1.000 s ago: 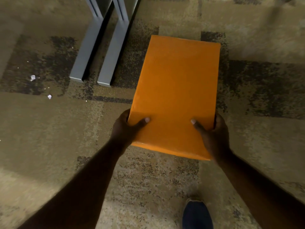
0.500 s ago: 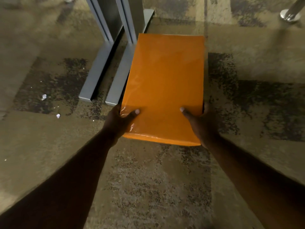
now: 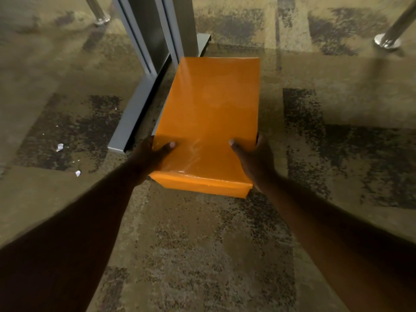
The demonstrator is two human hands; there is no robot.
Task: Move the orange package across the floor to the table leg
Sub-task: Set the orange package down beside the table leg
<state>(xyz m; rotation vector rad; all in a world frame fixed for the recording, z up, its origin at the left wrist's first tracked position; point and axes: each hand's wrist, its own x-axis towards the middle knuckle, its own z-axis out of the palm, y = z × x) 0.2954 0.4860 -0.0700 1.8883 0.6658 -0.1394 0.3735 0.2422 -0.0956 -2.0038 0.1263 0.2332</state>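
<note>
The orange package (image 3: pixel 212 113) is a flat rectangular box in glossy wrap, lying lengthwise at the centre of the head view on the patterned carpet. My left hand (image 3: pixel 149 155) grips its near left corner, thumb on top. My right hand (image 3: pixel 253 157) grips the near right corner the same way. The package's left long edge lies along the grey table leg (image 3: pixel 177 25), covering most of that leg's floor foot. A second grey table leg (image 3: pixel 135 34) stands just left, with its foot bar (image 3: pixel 130 122) running toward me.
Chrome post bases stand at the far right (image 3: pixel 386 42) and far left (image 3: pixel 101 20). Small white paper scraps (image 3: pixel 59 147) lie on the carpet to the left. Open carpet stretches to the right of the package and in front of me.
The package has slid forward and left across the carpet, from right of the grey feet to alongside the right leg. Both hands kept their grip.
</note>
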